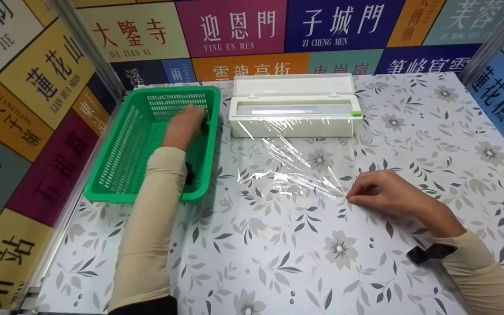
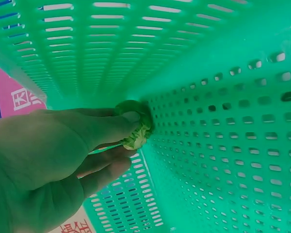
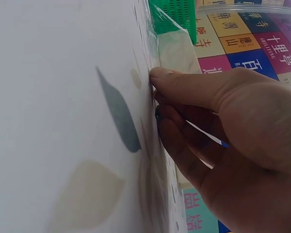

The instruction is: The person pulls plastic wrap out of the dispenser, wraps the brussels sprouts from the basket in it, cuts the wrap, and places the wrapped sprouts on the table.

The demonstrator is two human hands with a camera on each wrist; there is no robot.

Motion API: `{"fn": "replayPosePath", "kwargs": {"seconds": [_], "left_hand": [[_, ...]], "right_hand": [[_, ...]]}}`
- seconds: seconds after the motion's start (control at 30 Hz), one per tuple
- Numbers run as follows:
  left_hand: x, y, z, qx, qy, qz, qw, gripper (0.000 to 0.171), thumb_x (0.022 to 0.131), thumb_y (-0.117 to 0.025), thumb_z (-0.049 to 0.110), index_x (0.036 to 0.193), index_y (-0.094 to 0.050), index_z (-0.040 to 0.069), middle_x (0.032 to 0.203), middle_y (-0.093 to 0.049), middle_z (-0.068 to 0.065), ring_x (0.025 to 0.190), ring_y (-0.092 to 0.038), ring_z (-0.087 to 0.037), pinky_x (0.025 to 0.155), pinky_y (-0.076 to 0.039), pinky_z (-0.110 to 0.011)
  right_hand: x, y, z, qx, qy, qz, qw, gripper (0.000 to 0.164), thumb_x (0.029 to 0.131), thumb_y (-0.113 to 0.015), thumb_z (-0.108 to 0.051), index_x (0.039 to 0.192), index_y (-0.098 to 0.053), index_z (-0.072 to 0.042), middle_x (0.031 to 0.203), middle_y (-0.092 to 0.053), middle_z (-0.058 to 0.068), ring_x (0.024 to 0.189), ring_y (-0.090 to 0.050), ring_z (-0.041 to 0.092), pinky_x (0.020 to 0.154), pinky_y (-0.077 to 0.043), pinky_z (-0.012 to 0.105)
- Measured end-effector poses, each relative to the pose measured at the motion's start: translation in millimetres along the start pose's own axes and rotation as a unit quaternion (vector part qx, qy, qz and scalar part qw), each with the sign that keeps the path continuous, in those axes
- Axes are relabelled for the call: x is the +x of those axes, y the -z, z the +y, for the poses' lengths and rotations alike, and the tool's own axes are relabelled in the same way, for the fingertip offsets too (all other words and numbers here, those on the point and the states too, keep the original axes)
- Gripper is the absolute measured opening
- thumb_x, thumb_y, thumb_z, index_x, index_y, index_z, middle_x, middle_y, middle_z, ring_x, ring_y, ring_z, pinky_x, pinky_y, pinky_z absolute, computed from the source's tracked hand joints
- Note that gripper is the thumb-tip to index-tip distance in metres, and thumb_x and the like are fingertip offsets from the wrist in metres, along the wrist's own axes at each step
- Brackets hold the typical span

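Down inside the green basket (image 1: 211, 148), my left hand (image 1: 184, 127) holds a green vegetable (image 2: 137, 140) with a pale, frilly end. The left wrist view shows the thumb lying on it and fingers around its other side, close to the basket's perforated wall; its exact kind I cannot tell. My right hand (image 1: 392, 194) pinches the near right corner of a sheet of cling film (image 1: 295, 170) between thumb and fingertips, low over the table. The film stretches back to a white cling film dispenser (image 1: 293, 85), whose lid stands up.
A green slide cutter (image 1: 356, 113) sits at the right end of the dispenser. The tabletop (image 1: 278, 262) has a grey floral cover. Colourful panels with Chinese lettering (image 1: 234, 26) wall in the back and both sides. A black wrist device (image 1: 431, 253) is strapped at my right sleeve.
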State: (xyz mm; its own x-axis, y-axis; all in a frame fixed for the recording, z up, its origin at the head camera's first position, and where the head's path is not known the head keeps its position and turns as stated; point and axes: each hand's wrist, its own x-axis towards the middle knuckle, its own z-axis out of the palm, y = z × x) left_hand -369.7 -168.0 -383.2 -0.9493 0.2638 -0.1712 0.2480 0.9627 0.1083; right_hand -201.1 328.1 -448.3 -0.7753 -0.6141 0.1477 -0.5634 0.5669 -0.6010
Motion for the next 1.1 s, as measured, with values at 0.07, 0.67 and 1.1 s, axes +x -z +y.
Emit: {"fn": "replayPosePath", "kwargs": {"seconds": [0.07,0.67,1.1], "left_hand": [[-0.6,-0.2,-0.9,0.0,-0.001,0.006,1.0,0.011,0.103,-0.059,-0.005,0.112,-0.066,-0.007,0.123,-0.067,-0.031,0.095,-0.059,-0.034,0.085,-0.055,-0.055],[-4.9,28.3,-7.2,-0.053,0.003,0.029,0.9982,0.018,0.113,-0.051,0.012,0.106,-0.063,0.0,0.105,-0.061,-0.019,0.092,-0.056,-0.031,0.08,-0.048,-0.048],[-39.0,75.1,34.8,-0.091,-0.026,0.108,0.9895,0.031,0.113,-0.057,0.017,0.138,-0.064,0.002,0.134,-0.065,-0.023,0.118,-0.061,-0.035,0.108,-0.056,-0.054]], "right_hand": [[0.2,-0.3,-0.2,0.0,-0.003,-0.001,1.0,0.018,0.091,-0.086,-0.008,0.094,-0.083,-0.025,0.093,-0.081,-0.002,0.087,-0.072,0.002,0.078,-0.061,0.021],[0.0,-1.4,1.6,0.017,-0.017,-0.005,1.0,0.018,0.091,-0.086,-0.008,0.095,-0.083,-0.025,0.094,-0.08,-0.007,0.087,-0.073,0.003,0.079,-0.06,0.016],[0.0,-1.2,1.5,0.002,-0.002,0.003,1.0,0.018,0.091,-0.086,-0.007,0.095,-0.084,-0.024,0.093,-0.08,-0.003,0.087,-0.072,0.001,0.078,-0.059,0.016]]}}
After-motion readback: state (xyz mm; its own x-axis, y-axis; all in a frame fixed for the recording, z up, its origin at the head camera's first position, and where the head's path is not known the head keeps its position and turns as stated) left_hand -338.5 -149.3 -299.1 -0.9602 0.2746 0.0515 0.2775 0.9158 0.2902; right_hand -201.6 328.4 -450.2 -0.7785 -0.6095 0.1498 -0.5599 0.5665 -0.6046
